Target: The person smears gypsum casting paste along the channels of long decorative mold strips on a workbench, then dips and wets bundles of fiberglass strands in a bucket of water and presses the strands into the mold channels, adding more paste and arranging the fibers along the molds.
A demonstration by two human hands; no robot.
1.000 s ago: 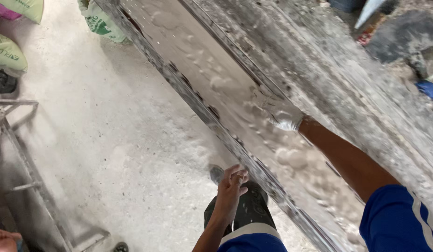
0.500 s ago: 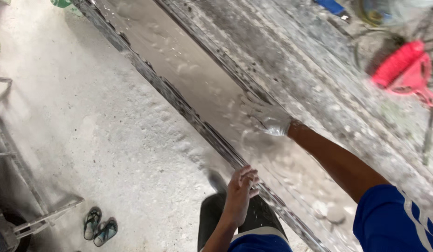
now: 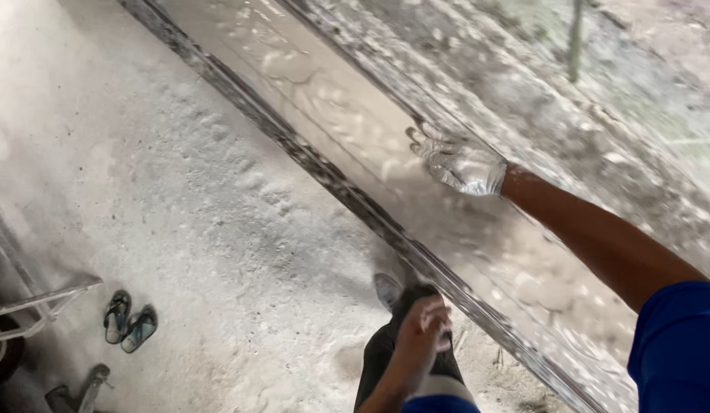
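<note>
Your wet, open right hand (image 3: 458, 160) is sliding farther along the long grey wet cement slab (image 3: 355, 130), smoothing it; your left hand (image 3: 422, 329) is hanging loosely curled, empty, beside it.

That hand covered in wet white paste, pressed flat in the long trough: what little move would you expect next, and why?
Probably a short sweep further along the trough. The right hand lies spread and coated on the wet white paste, which looks lumpy and rippled both ahead and behind. The left hand hangs loosely closed beside the edge, holding nothing that I can make out.
</note>
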